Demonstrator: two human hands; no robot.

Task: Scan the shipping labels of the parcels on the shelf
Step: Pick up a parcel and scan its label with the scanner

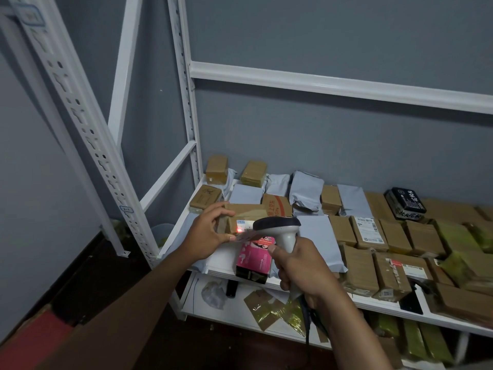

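1. My left hand (206, 231) pinches a brown parcel (244, 213) tilted above the shelf (378, 303).
2. My right hand (300, 268) wraps the scanner (280, 229), whose head hides most of the label (244, 225).
3. A red dot shows there; I can't read the print.

A single head-worn view looks forward and down from close above the shelf (373, 303), facing its left front corner and the grey wall (320, 142) behind. The shelf's right end runs off-frame; the lower tier is probably only partly seen.
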